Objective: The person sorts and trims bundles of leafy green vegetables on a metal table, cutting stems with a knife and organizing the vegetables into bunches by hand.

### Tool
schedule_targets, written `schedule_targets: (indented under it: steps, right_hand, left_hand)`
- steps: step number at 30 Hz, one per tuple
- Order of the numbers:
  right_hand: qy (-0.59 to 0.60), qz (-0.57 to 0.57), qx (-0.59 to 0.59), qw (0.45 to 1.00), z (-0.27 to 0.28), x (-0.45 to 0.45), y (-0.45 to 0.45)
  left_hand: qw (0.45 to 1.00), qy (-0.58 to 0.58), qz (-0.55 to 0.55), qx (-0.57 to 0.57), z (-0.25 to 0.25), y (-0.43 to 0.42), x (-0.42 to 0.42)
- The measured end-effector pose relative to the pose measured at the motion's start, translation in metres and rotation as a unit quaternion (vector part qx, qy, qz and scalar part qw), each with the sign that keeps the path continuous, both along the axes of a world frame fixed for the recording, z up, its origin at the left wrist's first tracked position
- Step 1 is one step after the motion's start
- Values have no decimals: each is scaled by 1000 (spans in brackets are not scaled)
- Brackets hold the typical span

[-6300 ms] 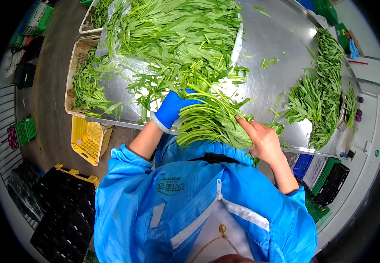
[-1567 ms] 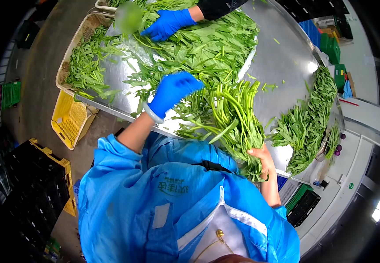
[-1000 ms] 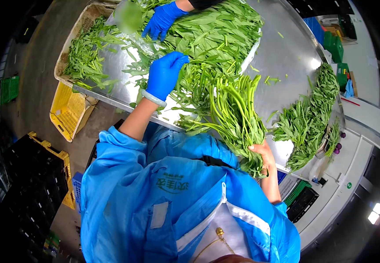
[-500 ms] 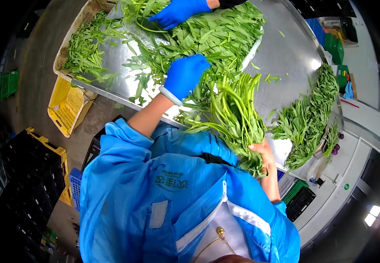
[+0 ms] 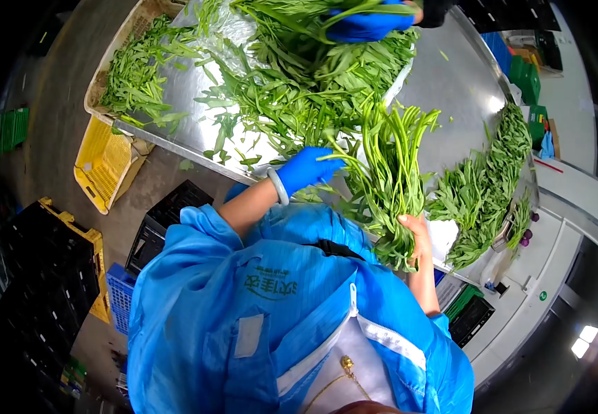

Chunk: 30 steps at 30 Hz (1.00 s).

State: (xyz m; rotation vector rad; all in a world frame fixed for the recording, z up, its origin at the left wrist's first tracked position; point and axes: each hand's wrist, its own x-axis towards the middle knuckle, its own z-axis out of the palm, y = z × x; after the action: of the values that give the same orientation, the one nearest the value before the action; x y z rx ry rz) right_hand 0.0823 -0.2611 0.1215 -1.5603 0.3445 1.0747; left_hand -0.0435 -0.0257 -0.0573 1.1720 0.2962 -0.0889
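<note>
My right hand [image 5: 418,238], bare, is wrapped around the leafy lower end of a bunch of water spinach [image 5: 397,165], its pale green stems pointing away from me. Beside the bunch, my left hand [image 5: 307,169] wears a blue glove, its fingers pinched at a stem on the bunch's left side. Beyond both hands lies a large loose heap of water spinach [image 5: 285,110] on the metal table [image 5: 444,83]. Part of my right hand's grip is hidden by leaves.
Across the table, another person's blue-gloved hand [image 5: 371,24] handles greens. A row of bunched greens [image 5: 485,186] lies at the right. At the left stand a beige crate [image 5: 99,79] of greens, a yellow crate [image 5: 105,169] and black crates [image 5: 50,276].
My left hand has come down from the heap toward me, to the bunch's side. The bunch has tilted more upright in my right hand. The other person's hand has moved right.
</note>
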Motion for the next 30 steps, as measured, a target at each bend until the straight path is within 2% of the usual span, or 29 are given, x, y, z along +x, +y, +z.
schedule_targets:
  steps: [2, 3, 4, 5, 8, 9, 10, 13, 15, 16, 18, 20, 21, 24, 26, 28, 29, 30]
  right_hand:
    - [6, -4, -12, 1000, 1, 1, -3]
    - [18, -13, 6, 1000, -2, 3, -11]
    - [22, -13, 10, 1000, -6, 6, -21]
    - [26, -15, 14, 999, -11, 10, -30]
    - [60, -38, 33, 997, -13, 12, -40]
    - [51, -33, 32, 998, -14, 11, -40]
    - [41, -28, 32, 998, -14, 11, -39]
    - [8, -27, 53, 998, -2, 2, -19]
    - [18, -28, 37, 999, 2, -1, -15]
    - [23, -27, 29, 999, 4, -2, -13]
    - [23, -20, 7, 1000, 11, -5, -5]
    - [17, -15, -3, 1000, 13, -6, -3]
    - [21, -7, 6, 1000, 10, -5, -6]
    - [7, -9, 1, 1000, 8, -6, -11]
    - [17, -20, -4, 1000, 0, -4, -23]
    - [21, -34, 0, 999, -7, -2, -31]
    - [37, -33, -7, 999, -11, 1, -36]
    - [47, -44, -7, 998, -13, 4, -40]
  left_hand:
    - [984, 42, 92, -145, -12, 21, 4]
    - [995, 38, 51, 74, -2, 51, 1]
    - [980, -22, 173, 99, -10, 69, -6]
    - [958, 2, 208, 197, 6, 93, -16]
    - [938, 222, 235, 126, 0, 145, -32]
    - [901, 155, 213, 345, -2, 141, -34]
    - [814, 79, 181, 546, -4, 135, -35]
    - [844, 94, 148, 507, 22, 110, -24]
    - [955, 109, 46, 272, 46, 94, -12]
    - [983, 114, -5, 145, 54, 83, -7]
    - [988, 77, -51, 123, 60, 51, 2]
    - [998, 44, -41, 34, 53, 28, 7]
    - [994, 46, -43, -85, 60, 33, 6]
    - [989, 112, 58, -79, 36, 57, 3]
    - [967, 75, 170, -174, 18, 87, -6]
    - [959, 36, 237, -152, 10, 109, -16]
    - [972, 56, 217, -75, 8, 119, -20]
    - [960, 70, 217, 165, 7, 117, -22]
